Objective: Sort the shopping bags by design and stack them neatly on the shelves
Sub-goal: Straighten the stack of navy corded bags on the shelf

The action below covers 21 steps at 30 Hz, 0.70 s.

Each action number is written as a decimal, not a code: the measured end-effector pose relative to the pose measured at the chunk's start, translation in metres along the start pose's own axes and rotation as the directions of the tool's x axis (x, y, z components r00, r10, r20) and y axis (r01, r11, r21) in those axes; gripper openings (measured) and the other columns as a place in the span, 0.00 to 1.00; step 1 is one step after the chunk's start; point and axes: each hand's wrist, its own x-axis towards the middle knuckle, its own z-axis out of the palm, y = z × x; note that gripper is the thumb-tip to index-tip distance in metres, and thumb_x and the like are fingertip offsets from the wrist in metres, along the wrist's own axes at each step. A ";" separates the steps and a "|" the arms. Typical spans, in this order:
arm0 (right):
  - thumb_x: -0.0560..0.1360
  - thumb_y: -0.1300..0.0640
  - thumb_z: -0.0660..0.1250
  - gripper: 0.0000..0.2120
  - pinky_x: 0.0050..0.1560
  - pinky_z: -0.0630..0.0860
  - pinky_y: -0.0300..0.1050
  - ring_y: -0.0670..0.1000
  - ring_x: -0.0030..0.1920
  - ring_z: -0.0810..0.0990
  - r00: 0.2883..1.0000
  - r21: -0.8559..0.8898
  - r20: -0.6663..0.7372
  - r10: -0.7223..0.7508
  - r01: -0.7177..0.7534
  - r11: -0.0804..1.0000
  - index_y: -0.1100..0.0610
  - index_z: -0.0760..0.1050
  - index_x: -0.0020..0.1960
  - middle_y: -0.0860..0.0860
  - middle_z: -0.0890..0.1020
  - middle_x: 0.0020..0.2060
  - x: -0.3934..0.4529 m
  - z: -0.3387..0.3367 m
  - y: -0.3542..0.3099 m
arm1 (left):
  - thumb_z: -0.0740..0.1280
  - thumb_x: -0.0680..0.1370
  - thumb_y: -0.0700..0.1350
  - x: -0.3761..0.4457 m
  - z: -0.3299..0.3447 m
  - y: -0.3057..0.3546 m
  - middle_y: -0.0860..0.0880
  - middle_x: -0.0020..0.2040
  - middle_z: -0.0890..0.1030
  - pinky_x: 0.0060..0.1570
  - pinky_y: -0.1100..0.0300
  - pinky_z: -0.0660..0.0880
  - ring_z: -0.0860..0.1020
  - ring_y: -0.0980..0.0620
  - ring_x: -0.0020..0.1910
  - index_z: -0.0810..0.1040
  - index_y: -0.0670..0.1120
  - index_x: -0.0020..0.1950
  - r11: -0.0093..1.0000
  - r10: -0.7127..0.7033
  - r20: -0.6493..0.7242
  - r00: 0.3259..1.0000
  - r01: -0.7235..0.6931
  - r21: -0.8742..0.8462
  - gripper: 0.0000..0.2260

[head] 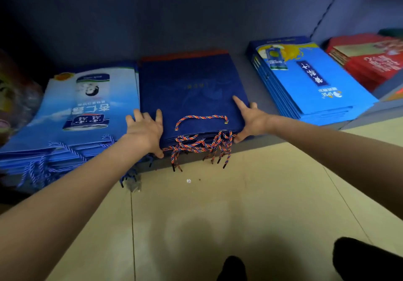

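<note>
Four stacks of flat shopping bags lie side by side on one low shelf [250,71], with two hands at work on the second from the left. That dark navy stack [192,89], with an orange band along its far edge, sits in the middle of the shelf, its near edge at the shelf's front lip. The left hand [144,129] lies on its left near corner, fingers [137,115] spread almost straight on top and the thumb down the front edge. The right hand [250,119] is against the right near corner, forefinger stretched out flat along the top and thumb at the front; neither hand is curled round the stack. One twisted red-and-blue cord handle [201,118] lies looped on top; a tangle of more, too many to count, hangs over the front. Touching on the left is the light blue stack [72,115], printed with a can. Apart to the right lie the bright blue stack [309,80] and, furthest, the red stack [370,58]. Below is a tiled floor [239,204].
</note>
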 end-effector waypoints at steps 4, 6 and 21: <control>0.69 0.57 0.75 0.58 0.66 0.66 0.57 0.67 0.68 0.61 0.988 -0.202 -0.153 0.009 -0.040 0.978 0.46 0.29 0.74 0.65 0.41 0.73 -0.004 0.028 -0.001 | 0.70 0.67 0.66 -0.002 0.014 0.006 0.38 0.70 0.63 0.65 0.49 0.61 0.60 0.39 0.69 0.37 0.39 0.76 0.993 -0.035 -0.101 0.994 0.046 0.112 0.57; 0.73 0.61 0.70 0.52 0.63 0.67 0.57 0.67 0.67 0.61 0.979 -0.248 -0.204 -0.007 -0.044 0.968 0.47 0.30 0.75 0.66 0.40 0.73 -0.004 0.037 -0.001 | 0.70 0.68 0.66 -0.004 0.015 0.009 0.38 0.69 0.63 0.65 0.49 0.61 0.61 0.39 0.68 0.37 0.38 0.76 0.991 -0.040 -0.107 0.993 0.053 0.125 0.56; 0.78 0.50 0.61 0.33 0.37 0.66 0.46 0.58 0.54 0.79 0.891 -0.955 -0.095 -0.444 0.043 0.292 0.58 0.51 0.76 0.56 0.74 0.60 -0.049 -0.072 0.014 | 0.65 0.69 0.69 -0.025 -0.009 0.035 0.38 0.67 0.69 0.67 0.50 0.58 0.60 0.38 0.69 0.41 0.38 0.76 1.000 -0.009 -0.193 0.981 0.006 -0.018 0.53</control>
